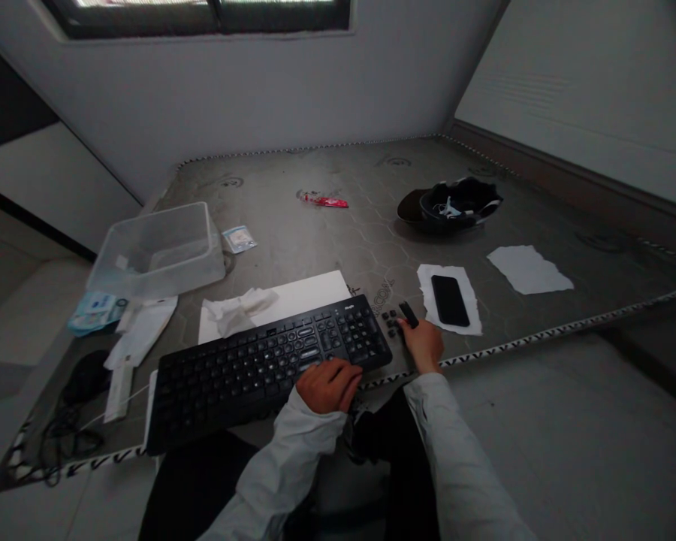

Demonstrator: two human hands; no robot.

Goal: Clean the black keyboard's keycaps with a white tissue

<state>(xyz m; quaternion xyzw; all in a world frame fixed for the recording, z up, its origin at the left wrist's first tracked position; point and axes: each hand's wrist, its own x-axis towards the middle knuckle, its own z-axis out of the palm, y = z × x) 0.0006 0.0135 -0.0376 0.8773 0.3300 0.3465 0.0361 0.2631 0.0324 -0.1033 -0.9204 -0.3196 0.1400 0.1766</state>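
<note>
A black keyboard lies at the near edge of a grey mattress, partly on a white sheet. My left hand rests on the keyboard's front right edge with fingers curled over it. My right hand is just right of the keyboard and pinches a small black key-like piece. Several loose black keycaps lie beside it. A crumpled white tissue sits on the sheet behind the keyboard.
A black phone lies on white paper to the right, another torn paper beyond it. A dark helmet, a red wrapper, a clear plastic tub, small packets and black cables lie around.
</note>
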